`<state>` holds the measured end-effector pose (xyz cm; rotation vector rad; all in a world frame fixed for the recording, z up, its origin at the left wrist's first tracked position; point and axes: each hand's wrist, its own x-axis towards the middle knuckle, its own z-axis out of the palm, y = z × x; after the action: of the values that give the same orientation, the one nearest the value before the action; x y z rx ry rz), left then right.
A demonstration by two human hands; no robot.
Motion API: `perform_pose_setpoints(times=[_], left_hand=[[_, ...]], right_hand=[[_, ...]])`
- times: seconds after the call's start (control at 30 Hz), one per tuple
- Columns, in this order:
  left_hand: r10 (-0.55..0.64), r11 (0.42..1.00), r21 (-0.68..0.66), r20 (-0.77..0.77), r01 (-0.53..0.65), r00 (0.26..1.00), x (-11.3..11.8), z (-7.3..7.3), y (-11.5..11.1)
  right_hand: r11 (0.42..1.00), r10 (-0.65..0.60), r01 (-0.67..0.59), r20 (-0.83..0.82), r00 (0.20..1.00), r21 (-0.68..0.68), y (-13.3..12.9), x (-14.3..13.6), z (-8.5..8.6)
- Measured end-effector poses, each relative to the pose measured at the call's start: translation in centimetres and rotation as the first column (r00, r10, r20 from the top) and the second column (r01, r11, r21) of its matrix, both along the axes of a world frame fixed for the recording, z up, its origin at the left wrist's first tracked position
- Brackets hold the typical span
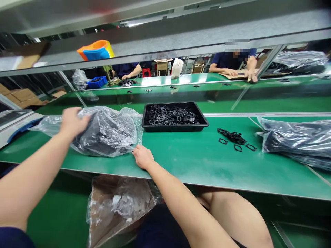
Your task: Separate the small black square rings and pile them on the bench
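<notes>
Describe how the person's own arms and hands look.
The left hand and right hand are ungloved. The left forearm and right forearm are bare, with no watch or bracelet visible. A dark blue sleeve shows on the left arm; the right sleeve is out of view.

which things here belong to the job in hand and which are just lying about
Likely the job: bag at left hand and right hand, tray, black parts.

Seemingly just lying about: orange-blue item on shelf, blue bin, red stool.
</notes>
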<state>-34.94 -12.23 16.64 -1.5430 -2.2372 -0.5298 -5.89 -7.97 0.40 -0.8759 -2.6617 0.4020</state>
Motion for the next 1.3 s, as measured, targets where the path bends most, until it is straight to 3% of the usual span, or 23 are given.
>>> perform_pose_setpoints(times=[0.07,0.13,0.23,0.3,0.37,0.43,0.5,0.6,0.73,0.8,0.87,0.93,0.97,1.0,1.07,1.17,1.23,1.3], left_hand=[[-0.264,0.958,-0.138,-0.094,0.251,0.96,4.9,-2.4,1.0],[-0.484,0.86,-0.268,-0.163,0.433,0.86,9.0,-5.0,1.8],[-0.55,0.805,-0.384,-0.202,0.452,0.81,11.6,-8.0,2.5],[-0.495,0.816,-0.429,-0.172,0.388,0.852,11.0,-8.7,2.5],[-0.368,0.866,-0.408,-0.125,0.29,0.921,9.3,-8.4,2.4],[-0.174,0.939,-0.313,-0.066,0.146,0.982,7.3,-7.6,2.1],[0.042,0.972,-0.233,0.004,-0.04,0.999,5.5,-6.9,1.6],[0.268,0.945,-0.225,0.111,-0.239,0.957,3.6,-6.4,0.5],[0.379,0.911,-0.235,0.155,-0.338,0.912,3.0,-6.9,-1.1],[0.282,0.953,-0.145,0.103,-0.266,0.954,4.2,-7.4,-1.4],[-0.059,0.997,-0.051,-0.02,0.058,0.998,6.6,-7.9,-1.0],[-0.411,0.902,-0.16,-0.032,0.401,0.911,9.4,-8.5,0.1],[-0.488,0.847,-0.247,-0.01,0.471,0.873,10.7,-8.8,0.8],[-0.475,0.835,-0.312,0.005,0.453,0.88,11.7,-9.1,1.7],[-0.35,0.886,-0.33,-0.018,0.325,0.936,12.8,-9.7,3.5],[-0.077,0.939,-0.338,-0.044,0.058,0.996,12.4,-10.3,6.1],[0.088,0.907,-0.411,-0.028,-0.091,0.996,11.7,-10.8,7.3],[0.115,0.883,-0.455,-0.037,-0.12,0.993,11.6,-11.3,8.0]], right_hand=[[1.0,0.001,-0.001,0.008,1.0,0.009,-0.1,0.0,0.1],[1.0,0.001,-0.002,0.023,1.0,0.021,-0.2,0.1,0.1],[1.0,0.008,-0.009,0.028,1.0,0.029,-0.4,0.3,0.1],[0.999,0.022,-0.022,0.013,1.0,0.035,-0.4,0.5,-0.1],[0.998,0.041,-0.04,-0.003,0.999,0.047,-0.4,0.6,-0.2],[0.997,0.054,-0.053,-0.014,0.998,0.061,-0.3,0.6,-0.4],[0.995,0.069,-0.067,-0.027,0.997,0.07,-0.3,0.6,-0.6],[0.991,0.101,-0.097,-0.047,0.994,0.092,-0.4,0.6,-0.8],[0.983,0.141,-0.132,-0.062,0.988,0.128,-0.4,0.5,-1.1],[0.982,0.149,-0.141,-0.054,0.987,0.129,-0.4,0.4,-1.1],[0.981,0.154,-0.148,-0.042,0.987,0.127,-0.3,0.4,-1.0],[0.98,0.158,-0.153,-0.036,0.987,0.127,-0.3,0.4,-0.9],[0.981,0.157,-0.152,-0.033,0.987,0.124,-0.4,0.5,-0.8],[0.982,0.152,-0.148,-0.031,0.988,0.12,-0.4,0.6,-0.8],[0.984,0.142,-0.139,-0.024,0.99,0.111,-0.6,0.8,-0.7],[0.984,0.143,-0.139,-0.024,0.989,0.114,-0.9,1.2,-0.7],[0.983,0.139,-0.135,-0.024,0.99,0.126,-1.0,1.4,-0.7],[0.983,0.123,-0.118,-0.025,0.992,0.139,-1.1,1.6,-0.7]])
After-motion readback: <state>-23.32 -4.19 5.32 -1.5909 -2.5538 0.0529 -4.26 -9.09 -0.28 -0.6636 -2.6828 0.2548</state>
